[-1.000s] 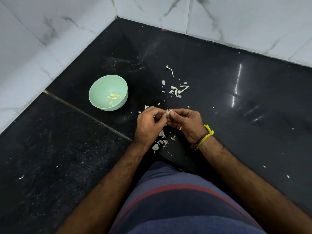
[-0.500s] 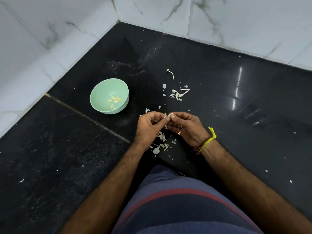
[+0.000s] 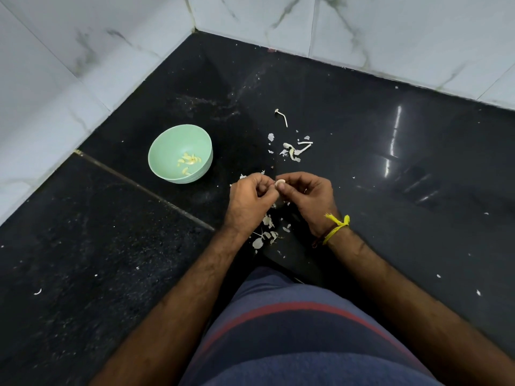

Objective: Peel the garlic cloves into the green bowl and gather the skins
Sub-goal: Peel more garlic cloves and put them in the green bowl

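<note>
The person sits over a shiny black stone floor [image 3: 362, 190] in a corner of white marbled wall tiles [image 3: 83, 65]. Both hands are close together, low over the floor. The right hand [image 3: 309, 196] pinches a small pale garlic clove [image 3: 279, 182] between thumb and fingers, and the left hand [image 3: 250, 199] has its fingers curled in against the same clove — it looks like it is picking at the skin. A yellow thread band [image 3: 337, 227] is tied round the right wrist.

The round pale green bowl [image 3: 167, 146] stands off to the left, well apart from the hands, with a few yellowish peeled cloves [image 3: 189, 161] lying inside. Thin white bits of garlic skin [image 3: 267, 229] lie under the hands, and more bits and dry stalks [image 3: 295, 149] lie just beyond them.

I think the clove is tiny, light and firm, and slippery once bare, so it is best held by its ends. The skin looks like dry paper — it will tear and float off at a puff, so sweeping it into a pile with a flat hand seems easier than picking it up bit by bit.
</note>
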`<state>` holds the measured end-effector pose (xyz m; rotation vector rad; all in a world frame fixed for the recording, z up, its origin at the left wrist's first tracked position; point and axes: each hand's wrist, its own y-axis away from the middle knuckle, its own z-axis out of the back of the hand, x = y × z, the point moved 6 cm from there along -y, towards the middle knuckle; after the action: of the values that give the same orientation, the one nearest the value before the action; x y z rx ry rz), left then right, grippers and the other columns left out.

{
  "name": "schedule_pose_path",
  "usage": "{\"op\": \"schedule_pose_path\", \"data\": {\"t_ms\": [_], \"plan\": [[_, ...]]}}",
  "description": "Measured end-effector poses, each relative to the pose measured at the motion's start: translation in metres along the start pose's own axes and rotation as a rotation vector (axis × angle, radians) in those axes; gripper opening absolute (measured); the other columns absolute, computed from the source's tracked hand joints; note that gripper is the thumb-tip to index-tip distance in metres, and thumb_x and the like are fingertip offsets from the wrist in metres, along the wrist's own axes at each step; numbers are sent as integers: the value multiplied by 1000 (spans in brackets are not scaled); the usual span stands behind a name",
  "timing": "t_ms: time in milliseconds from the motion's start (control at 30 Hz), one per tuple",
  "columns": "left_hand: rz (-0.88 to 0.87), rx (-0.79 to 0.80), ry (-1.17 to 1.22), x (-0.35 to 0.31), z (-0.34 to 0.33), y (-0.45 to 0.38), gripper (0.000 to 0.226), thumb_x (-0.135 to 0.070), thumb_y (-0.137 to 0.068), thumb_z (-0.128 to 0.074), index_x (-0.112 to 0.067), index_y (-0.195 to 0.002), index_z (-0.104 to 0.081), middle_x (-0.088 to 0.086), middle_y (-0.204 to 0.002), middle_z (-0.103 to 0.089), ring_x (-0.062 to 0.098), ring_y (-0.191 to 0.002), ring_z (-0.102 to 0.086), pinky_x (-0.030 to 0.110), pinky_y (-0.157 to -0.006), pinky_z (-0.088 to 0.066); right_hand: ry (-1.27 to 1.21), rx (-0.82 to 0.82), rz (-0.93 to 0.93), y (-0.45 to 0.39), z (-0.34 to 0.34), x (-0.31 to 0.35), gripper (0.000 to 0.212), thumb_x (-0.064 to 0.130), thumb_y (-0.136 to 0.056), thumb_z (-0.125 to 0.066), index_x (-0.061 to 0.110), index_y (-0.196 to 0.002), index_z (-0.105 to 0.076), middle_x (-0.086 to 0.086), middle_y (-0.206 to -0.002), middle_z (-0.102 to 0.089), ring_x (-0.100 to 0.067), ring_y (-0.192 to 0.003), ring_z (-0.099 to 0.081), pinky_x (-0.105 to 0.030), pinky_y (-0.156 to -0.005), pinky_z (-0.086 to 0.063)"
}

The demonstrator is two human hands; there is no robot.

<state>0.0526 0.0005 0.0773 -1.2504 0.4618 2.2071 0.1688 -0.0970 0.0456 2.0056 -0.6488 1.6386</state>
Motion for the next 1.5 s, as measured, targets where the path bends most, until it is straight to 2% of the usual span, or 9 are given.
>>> {"op": "schedule_pose_path", "data": {"t_ms": [100,233,400,567,733,933,1067,1167,1500], "plan": [[8,19,18,-2,-2,2,3,-14,-86,-74,-11,-85,-74,3,-71,-72,8,-62,-62,29,-63,-57,-70,-32,-56,0,-1,-5,12,0,-86,-71,-2,-97,-73,-11,-85,-75,-21,-80,-71,-29,-74,-58],[13,23,111,0,-7,5,3,-9,-88,-73,-8,-86,-73,8,-73,-73,25,-69,-71,29,-65,-60,-435,-7,-303,3,-9,-21,12,5,-78,-70,0,-89,-72,-15,-83,-72,-26,-78,-67,-37,-79,-57],[137,61,321,10,-15,10,6,-6,-91,-70,0,-91,-72,7,-72,-72,16,-64,-69,27,-64,-58,-532,45,-427,8,-11,-23,10,-1,-89,-60,1,-90,-70,-11,-80,-72,-21,-73,-70,-31,-69,-59],[326,112,442,20,-18,10,8,-9,-93,-70,-5,-87,-73,5,-65,-67,8,-55,-59,18,-54,-48,-434,9,-332,9,-5,-21,11,1,-85,-66,1,-95,-72,-12,-81,-73,-20,-73,-70,-32,-74,-60],[173,-31,223,21,-3,4,14,-30,-82,-84,-16,-81,-79,-2,-73,-75,7,-67,-67,26,-68,-55,-197,-65,-156,4,7,-12,12,2,-83,-74,-1,-95,-72,-19,-94,-75,-30,-88,-72,-39,-79,-60],[142,-117,193,15,3,-1,20,-33,-84,-82,-15,-76,-78,-4,-73,-74,10,-72,-70,34,-78,-60,-62,-108,-93,4,7,1,23,7,-78,-81,-6,-92,-68,-14,-78,-73,-20,-68,-68,-27,-64,-57],[116,-26,285,15,-6,2,15,-25,-87,-79,-13,-96,-76,2,-82,-76,14,-79,-73,38,-80,-61,-126,-138,-120,4,11,-1,23,6,-77,-81,-8,-89,-67,-17,-80,-73,-21,-67,-69,-29,-66,-58],[106,65,412,13,-11,3,25,-10,-90,-75,-10,-115,-73,7,-91,-77,15,-85,-74,26,-76,-59,-215,-143,-137,3,12,-4,18,4,-75,-81,-2,-87,-68,-17,-76,-73,-22,-64,-70,-31,-63,-59],[-27,1,330,3,-4,2,10,-5,-89,-74,-4,-98,-77,3,-82,-76,7,-72,-69,21,-69,-56,-325,-55,-149,5,2,-10,23,-1,-74,-76,-6,-96,-71,-20,-88,-74,-25,-76,-73,-31,-72,-61]]}}
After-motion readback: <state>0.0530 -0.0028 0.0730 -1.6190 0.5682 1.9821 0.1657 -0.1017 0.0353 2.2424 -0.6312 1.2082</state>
